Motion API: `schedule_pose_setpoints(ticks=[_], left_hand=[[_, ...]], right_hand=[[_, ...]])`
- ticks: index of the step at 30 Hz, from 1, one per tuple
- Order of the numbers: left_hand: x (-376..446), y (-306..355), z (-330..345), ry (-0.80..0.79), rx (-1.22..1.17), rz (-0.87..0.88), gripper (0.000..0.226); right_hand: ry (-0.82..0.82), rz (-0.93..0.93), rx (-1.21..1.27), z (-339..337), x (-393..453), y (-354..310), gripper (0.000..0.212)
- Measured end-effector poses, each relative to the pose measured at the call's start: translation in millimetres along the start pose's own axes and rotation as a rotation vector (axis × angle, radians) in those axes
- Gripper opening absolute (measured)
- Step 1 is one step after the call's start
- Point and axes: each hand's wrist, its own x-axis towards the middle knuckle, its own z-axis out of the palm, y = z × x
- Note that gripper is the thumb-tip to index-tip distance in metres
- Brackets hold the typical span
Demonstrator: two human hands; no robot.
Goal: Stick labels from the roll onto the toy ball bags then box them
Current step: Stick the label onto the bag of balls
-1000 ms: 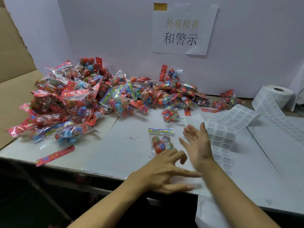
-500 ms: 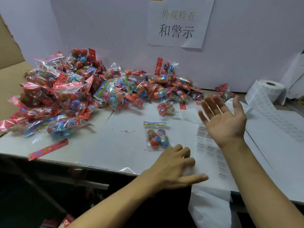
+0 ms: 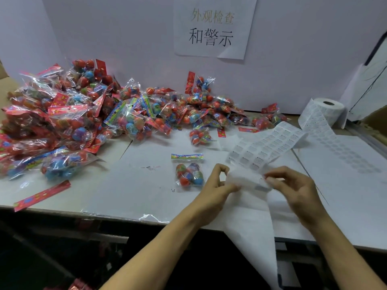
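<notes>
Head view: one person's two bare arms reach in from the near edge over a white table [image 3: 125, 185]. The left hand [image 3: 213, 185] has its thumb and fingers curled in a pinch on the near end of the label strip [image 3: 266, 147]. The right hand [image 3: 293, 185] pinches the same end from the right side, so both grips are closed on the strip; the paper between them is blurred, and whether a single label is being peeled off cannot be told.

The strip runs from the hands away to the far right, up to one white label roll [image 3: 326, 109] standing on the table near the wall. A second length of backing paper [image 3: 345, 151] lies flat to the right of the strip, and more white paper hangs over the near table edge below the hands.

One toy ball bag [image 3: 188, 172] lies alone on the table just left of the left hand, apart from it, its striped header pointing far. A large pile of bags [image 3: 88, 114] covers the far left of the table and stretches right along the wall; they are too many and too tangled to count. One loose red header card [image 3: 41, 195] lies near the left front edge.

On the wall hangs one paper sign [image 3: 213, 28] with printed characters.
</notes>
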Motion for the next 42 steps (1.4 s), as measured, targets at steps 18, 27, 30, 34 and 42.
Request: schedule_pose_setpoints(ticks=[18,27,30,34,42], left_hand=[[-6,-15,2,-0.028,0.079,0.050,0.084],[-9,-15,3,-0.079,0.125,0.108,0.082],[-8,-17,2,-0.071,0.139,0.134,0.083],[-10,-18,3,-0.022,0.200,0.138,0.093],[-21,-17,15,0.295,0.670,0.491,0.079]], right_hand=[[-0.087,-0.232,-0.523,7,-33,-15,0.020],[-0.136,-0.053,-0.327,5,-34,-21,0.007],[-0.114,-0.104,-0.402,5,-34,-16,0.027],[-0.004,-0.137,-0.523,9,-33,-14,0.031],[0.485,-0.353,-0.638,7,-14,-27,0.014]])
